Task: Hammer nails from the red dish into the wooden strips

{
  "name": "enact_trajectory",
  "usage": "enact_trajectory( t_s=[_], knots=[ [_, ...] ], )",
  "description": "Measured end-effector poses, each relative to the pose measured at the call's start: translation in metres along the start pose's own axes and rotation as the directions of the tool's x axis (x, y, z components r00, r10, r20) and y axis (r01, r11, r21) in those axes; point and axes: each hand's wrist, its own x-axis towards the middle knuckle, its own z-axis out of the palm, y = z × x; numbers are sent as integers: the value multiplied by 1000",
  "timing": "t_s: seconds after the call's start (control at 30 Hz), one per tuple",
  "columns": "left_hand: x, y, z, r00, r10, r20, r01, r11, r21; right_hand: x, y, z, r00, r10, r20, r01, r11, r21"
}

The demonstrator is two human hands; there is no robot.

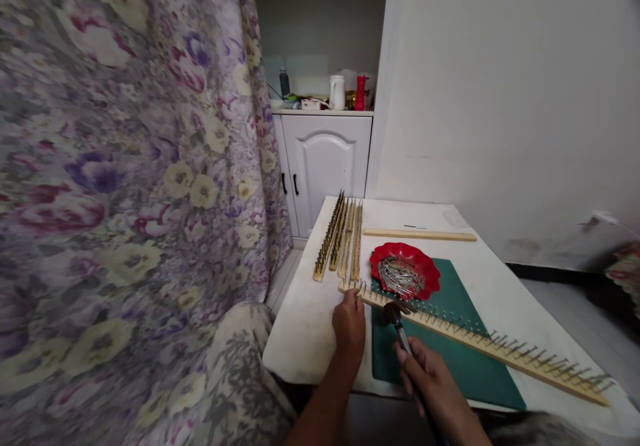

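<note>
A long wooden strip (480,339) studded with a row of upright nails lies slantwise across a green cutting mat (400,359). Near its left end, my left hand (349,323) is closed with its fingertips gripping the strip's edge. My right hand (427,369) is wrapped round the handle of a hammer (403,339), whose dark head hovers over or beside the strip, right of my left hand. Just behind the strip sits a red scalloped dish (433,279) holding a heap of loose nails (397,276).
Several nail-studded strips (340,233) lie side by side at the table's back left. A bare wooden strip (420,235) rests at the back, with loose nails (413,227) behind it. A flowered curtain (150,166) hangs left; a white cabinet (327,166) stands beyond the white-covered table (305,339).
</note>
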Motion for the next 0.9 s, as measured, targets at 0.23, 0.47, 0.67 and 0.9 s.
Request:
enact_trajectory(
  t_s=[0.23, 0.47, 0.67, 0.9],
  knots=[
    [1, 1, 1, 1000, -19, 0, 19, 997, 74, 7, -7, -1, 1000, -10, 9, 10, 1000, -17],
    [-3, -3, -7, 1000, 0, 11, 0, 998, 59, 15, -18, -5, 999, -35, -17, 34, 999, -38],
    [8, -7, -26, 964, 218, -151, -217, 976, 23, 10, -13, -6, 999, -31, -40, 30, 999, -9],
    [52, -10, -47, 943, 328, 53, -328, 944, -8, 9, -15, -2, 996, -21, -85, 21, 1000, 3]
  ],
)
